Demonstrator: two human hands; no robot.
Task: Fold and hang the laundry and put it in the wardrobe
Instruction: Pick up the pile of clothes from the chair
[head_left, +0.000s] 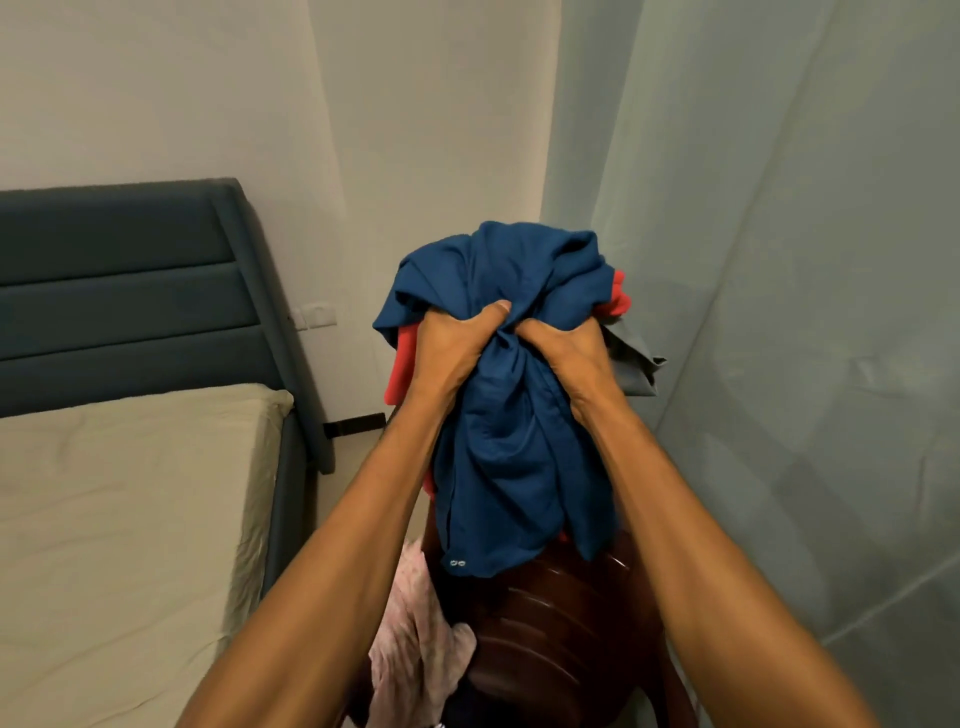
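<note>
**Bedroom corner, laundry bundle lifted**

Bedroom corner by curtain. Left hand and right hand, each grip clenched on blue garment, holding it with red cloth above dark red chair. Step looks like collecting laundry; next needs laying out on bed to fold. Pink cloth remains on chair.

body: two bare forearms in view, wrist to near elbow | left hand: bare, no glove, no ring or watch seen | right hand: bare, no glove, no ring or watch seen | sleeves: none visible | tendons and veins stand out on both forearms
</note>
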